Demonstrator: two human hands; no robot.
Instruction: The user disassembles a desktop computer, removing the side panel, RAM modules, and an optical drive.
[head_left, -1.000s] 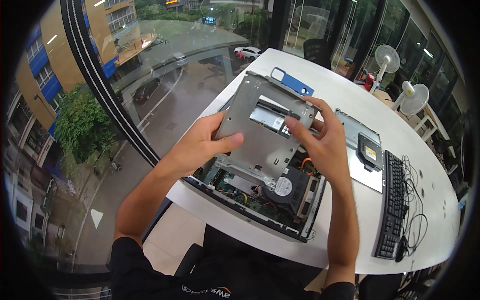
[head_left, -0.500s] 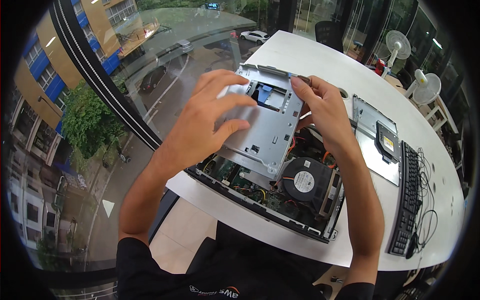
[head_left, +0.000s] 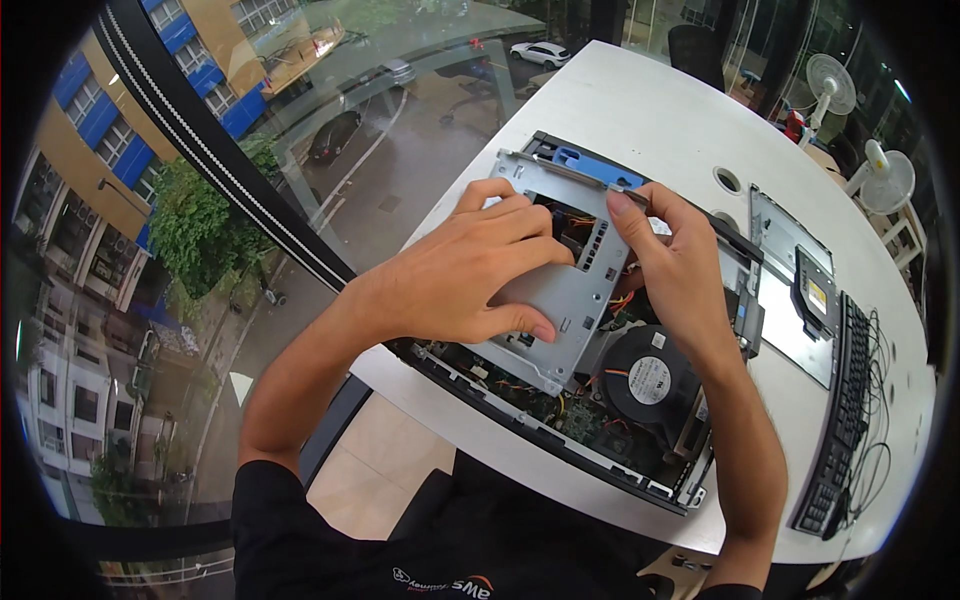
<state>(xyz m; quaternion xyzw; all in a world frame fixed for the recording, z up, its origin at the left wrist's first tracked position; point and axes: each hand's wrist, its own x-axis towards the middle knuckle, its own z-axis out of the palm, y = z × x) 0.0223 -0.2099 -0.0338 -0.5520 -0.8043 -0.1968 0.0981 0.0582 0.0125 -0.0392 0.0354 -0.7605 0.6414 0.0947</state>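
Observation:
A silver metal drive bracket (head_left: 545,300) with a rectangular window lies tilted over the left part of an opened desktop computer case (head_left: 560,445). My right hand (head_left: 680,270) pinches the bracket's far right corner between thumb and fingers. Across the plate spreads my left hand (head_left: 480,270), thumb apart from the fingers, some fingertips by the window's edge. Coloured wires show through that window. A black round blower fan (head_left: 650,375) with a white label sits in the case to the right. Behind the bracket is a blue plastic latch (head_left: 597,167). Parts under the bracket are hidden.
On the white table (head_left: 620,95), a metal side panel (head_left: 790,320) with a slim dark drive (head_left: 817,295) on it lies to the right. Beyond it are a black keyboard (head_left: 838,410) and its coiled cable. Glass windows border the table's left side.
The bracket has come down closer to the case, and its far edge now shows the blue latch behind. My left hand has moved from hovering onto the plate. The view has shifted slightly.

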